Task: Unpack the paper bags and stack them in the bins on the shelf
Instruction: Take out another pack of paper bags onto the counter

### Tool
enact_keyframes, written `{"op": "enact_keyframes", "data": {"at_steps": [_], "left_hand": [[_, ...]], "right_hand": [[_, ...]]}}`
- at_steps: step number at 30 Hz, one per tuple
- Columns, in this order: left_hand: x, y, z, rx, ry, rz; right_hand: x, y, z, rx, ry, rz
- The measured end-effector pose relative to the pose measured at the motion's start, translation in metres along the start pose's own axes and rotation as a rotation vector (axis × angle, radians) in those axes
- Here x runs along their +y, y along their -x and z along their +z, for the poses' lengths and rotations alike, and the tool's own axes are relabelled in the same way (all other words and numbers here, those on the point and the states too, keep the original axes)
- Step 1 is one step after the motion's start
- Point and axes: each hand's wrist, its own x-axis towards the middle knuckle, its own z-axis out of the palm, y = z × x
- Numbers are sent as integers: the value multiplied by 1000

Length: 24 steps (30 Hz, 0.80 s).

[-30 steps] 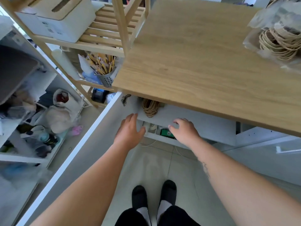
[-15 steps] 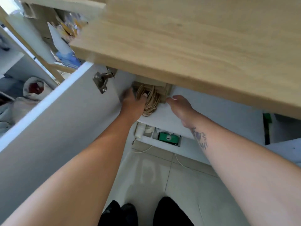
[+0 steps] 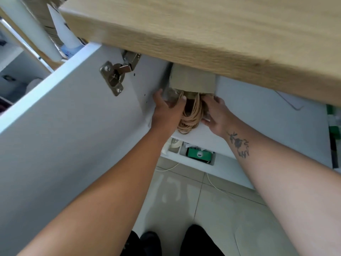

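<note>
A stack of brown paper bags [image 3: 191, 83] lies on a white cabinet shelf [image 3: 239, 108] just under the wooden tabletop [image 3: 221, 34]. Their twisted paper handles [image 3: 191, 115] hang over the shelf's front edge. My left hand [image 3: 168, 111] grips the stack's left side, thumb on the handles. My right hand [image 3: 215, 115] holds the stack's right side, fingers curled against the bags. The back of the stack is hidden under the tabletop.
An open white cabinet door [image 3: 64, 117] with a metal hinge [image 3: 115, 74] stands close on the left. A lower shelf holds a green box [image 3: 200, 155] and small items. A cable [image 3: 212, 182] lies on the tiled floor. My feet [image 3: 175, 241] are below.
Both hands rose from the lower shelf edge to the upper shelf and closed on the sides of the paper bag stack. The view moved in closer under the tabletop.
</note>
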Motion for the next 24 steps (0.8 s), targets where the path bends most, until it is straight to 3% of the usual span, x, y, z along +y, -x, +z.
{"op": "enact_keyframes", "data": {"at_steps": [4,7,9,14,20,24], "left_hand": [[12,8,-8,-147,45,-147],[5,14,-13,-58,22,-129],[-6,14,-16,29,4,-67],[-12,12,-9,-154,81,-252],[-8,13,2,-232,136,-249],[2,50,0,-189,148,-282]], "right_hand": [[11,35,-6,73,31,-15],[25,66,-15,72,-12,35],[34,83,-21,1,-59,55],[34,93,-45,-213,-67,84],[13,61,-23,-46,15,93],[19,79,-27,3,61,117]]}}
